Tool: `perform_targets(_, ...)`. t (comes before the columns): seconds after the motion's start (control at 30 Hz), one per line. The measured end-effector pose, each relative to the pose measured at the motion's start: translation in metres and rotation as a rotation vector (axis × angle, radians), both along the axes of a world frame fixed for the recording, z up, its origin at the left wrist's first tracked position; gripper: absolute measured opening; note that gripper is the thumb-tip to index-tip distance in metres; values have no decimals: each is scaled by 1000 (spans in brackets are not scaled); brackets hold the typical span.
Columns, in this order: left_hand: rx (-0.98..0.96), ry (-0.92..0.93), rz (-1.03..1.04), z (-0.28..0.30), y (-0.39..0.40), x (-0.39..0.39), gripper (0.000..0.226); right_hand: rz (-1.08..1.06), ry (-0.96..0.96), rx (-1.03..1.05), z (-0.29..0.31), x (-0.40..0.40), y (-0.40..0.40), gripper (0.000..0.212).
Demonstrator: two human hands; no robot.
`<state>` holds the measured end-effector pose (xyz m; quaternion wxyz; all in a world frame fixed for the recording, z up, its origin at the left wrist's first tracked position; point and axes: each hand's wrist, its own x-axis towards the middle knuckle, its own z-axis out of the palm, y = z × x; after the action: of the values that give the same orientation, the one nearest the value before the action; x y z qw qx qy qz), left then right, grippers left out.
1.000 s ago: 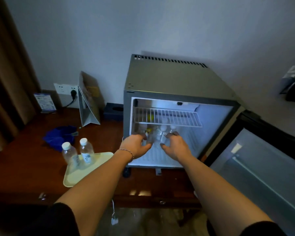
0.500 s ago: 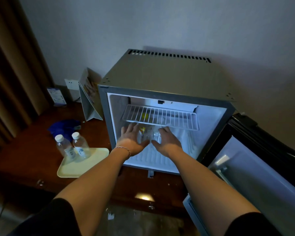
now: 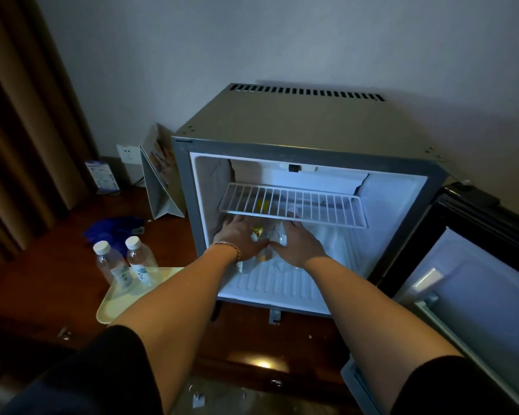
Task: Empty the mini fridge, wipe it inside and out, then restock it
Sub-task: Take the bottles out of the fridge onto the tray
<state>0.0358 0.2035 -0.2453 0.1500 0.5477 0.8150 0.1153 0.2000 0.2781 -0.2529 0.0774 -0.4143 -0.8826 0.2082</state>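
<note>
Both hands are inside the mini fridge point(image 3: 300, 127), under the wire shelf point(image 3: 291, 205); the left hand point(image 3: 240, 239) lies flat with fingers straight and spread, reaching toward the back, and the right hand point(image 3: 300, 245) is likewise flat and holds nothing I can make out; between them, on the ribbed floor of the fridge, sit a few clear bottles point(image 3: 274, 239), one with a yellow label, too dim to count; they seem to stand upright, long axis vertical, caps toward the shelf, though I cannot be sure; to clear them well, I would close each hand round a bottle body low down, tip it slightly forward so the cap misses the shelf, then draw it straight out; the fridge opens toward the person, its door point(image 3: 474, 298) swung wide to the right; two water bottles point(image 3: 125, 265) stand upright on the pale tray point(image 3: 114, 304) left of the fridge, a blue cloth point(image 3: 111, 230) behind them on the wooden desk point(image 3: 42, 283)
</note>
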Motion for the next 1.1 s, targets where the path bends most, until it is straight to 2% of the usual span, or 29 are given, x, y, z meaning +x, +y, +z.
perform_targets(0.2,79,-43,41,7,-7,1,72,22,54,31,-6,-7,0,56)
perform_targets(0.4,165,-158,61,5,-17,8,40,7,23,-10,-13,-4,-9,26)
perform_targets(0.6,209,-154,84,8,-35,15,14,7,13,-49,6,1,-24,32)
perform_targets(0.83,216,-163,170,17,-87,11,21,115,-44,-28,14,-10,-60,28)
perform_targets(0.97,223,-171,294,16,-127,-10,21,230,16,-61,24,-29,-92,17)
perform_targets(1.1,286,-155,362,15,-167,-37,26,309,24,-13,34,-66,-123,21)
